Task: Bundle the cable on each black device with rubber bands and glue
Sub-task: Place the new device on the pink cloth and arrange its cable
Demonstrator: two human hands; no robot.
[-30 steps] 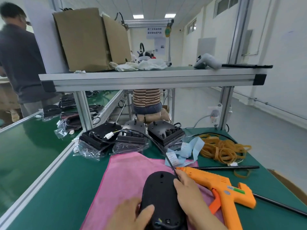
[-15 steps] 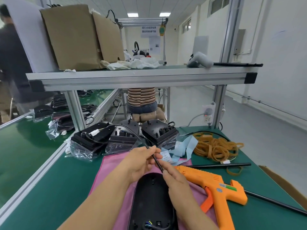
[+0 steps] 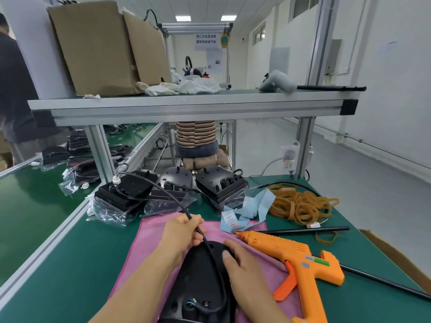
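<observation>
A black oval device (image 3: 198, 278) lies on a pink cloth (image 3: 149, 241) at the table's near edge. Its black cable (image 3: 163, 190) runs from the device up through my left hand (image 3: 184, 231) to a white plug (image 3: 116, 179) resting on the bagged devices. My left hand pinches the cable just above the device's far end. My right hand (image 3: 235, 266) holds the device's right side, fingers curled over its edge. A pile of tan rubber bands (image 3: 300, 203) lies at the far right. An orange glue gun (image 3: 296, 259) lies on the table right of the device.
Three more black devices (image 3: 219, 185) in clear bags stand behind the cloth. Blue paper strips (image 3: 251, 208) lie beside them. A black rod (image 3: 303, 230) crosses behind the glue gun. A metal shelf (image 3: 186, 106) with cardboard boxes spans overhead. People stand at the left and beyond.
My left hand came off the device, took hold of the cable and pulled it toward the device. My right hand let go of the cable and settled on the device's right side.
</observation>
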